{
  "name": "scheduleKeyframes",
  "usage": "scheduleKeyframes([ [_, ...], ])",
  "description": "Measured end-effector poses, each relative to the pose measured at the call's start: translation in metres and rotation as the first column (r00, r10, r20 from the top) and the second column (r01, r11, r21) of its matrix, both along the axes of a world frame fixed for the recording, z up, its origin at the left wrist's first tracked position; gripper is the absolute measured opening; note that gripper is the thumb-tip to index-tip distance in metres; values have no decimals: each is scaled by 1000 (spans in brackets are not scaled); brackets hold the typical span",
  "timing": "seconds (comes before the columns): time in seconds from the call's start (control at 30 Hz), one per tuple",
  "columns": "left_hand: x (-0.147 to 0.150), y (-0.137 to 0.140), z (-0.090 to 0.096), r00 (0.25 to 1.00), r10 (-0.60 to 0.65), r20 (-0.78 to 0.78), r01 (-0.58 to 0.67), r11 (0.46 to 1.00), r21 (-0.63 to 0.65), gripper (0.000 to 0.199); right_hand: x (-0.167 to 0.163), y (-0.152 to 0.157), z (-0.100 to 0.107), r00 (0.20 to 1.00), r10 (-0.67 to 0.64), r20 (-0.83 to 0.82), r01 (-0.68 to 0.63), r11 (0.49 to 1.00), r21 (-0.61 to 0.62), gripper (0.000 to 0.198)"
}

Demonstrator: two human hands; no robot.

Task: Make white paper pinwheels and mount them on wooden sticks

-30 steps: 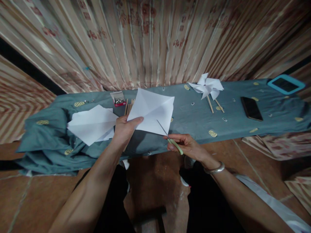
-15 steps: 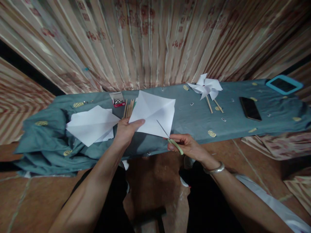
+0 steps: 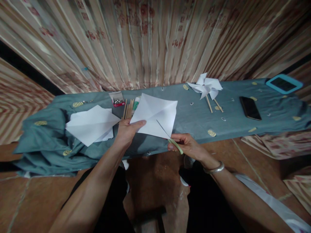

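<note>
A person's two bare hands work above a long bench draped in green cloth [image 3: 194, 119], seen from the head. The left hand [image 3: 126, 131] pinches the left edge of a square of creased white paper [image 3: 152, 110], thumb on top, fingers mostly hidden underneath. The right hand [image 3: 183, 144] curls around the green handles of a pair of scissors [image 3: 175, 146]; how far its fingers spread in the loops cannot be told. One dark blade runs from the paper's near right corner towards its middle; whether the other is beneath is hidden. The paper is held over the bench's middle, that corner close to the front edge, and the right hand partly overhangs the floor [image 3: 155, 181]. Room is tight on the left: sticks [image 3: 127, 108] and a glue stick [image 3: 136, 103] crowd the paper's edge, the glue stick partly covered, with a small box [image 3: 118, 99] of metal pins beside them. A white stack [image 3: 93, 124] reaches almost to the left hand. To the right, a wide stretch of cloth separates the paper from two pinwheels [image 3: 205, 86] near the back edge, a phone [image 3: 250, 108] and, farthest out, a blue-framed tablet [image 3: 284, 84]. A pleated curtain [image 3: 150, 42] borders the back.
</note>
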State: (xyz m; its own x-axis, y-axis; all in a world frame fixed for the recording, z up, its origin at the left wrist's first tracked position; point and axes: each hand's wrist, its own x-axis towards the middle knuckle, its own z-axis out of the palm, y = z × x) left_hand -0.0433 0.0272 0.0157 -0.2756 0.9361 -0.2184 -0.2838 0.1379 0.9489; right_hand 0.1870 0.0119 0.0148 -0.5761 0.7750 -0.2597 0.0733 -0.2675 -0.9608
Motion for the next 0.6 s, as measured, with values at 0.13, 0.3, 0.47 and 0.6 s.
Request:
scheduleKeyframes([
  [0.13,0,2,-5,1000,9,-10,-9,1000,26,36,0,0,-1,1000,14,-18,-14,1000,-1,41],
  [0.3,-1,2,-6,1000,13,-12,-13,1000,14,36,0,0,-3,1000,-2,8,3,1000,-12,44],
  [0.47,1,1,-4,1000,28,-9,-28,1000,9,36,-2,-1,-2,999,-41,21,41,999,-15,46],
  [0.6,2,0,-2,1000,19,-8,-19,1000,3,35,-3,-1,-1,999,-43,4,43,999,-13,43],
])
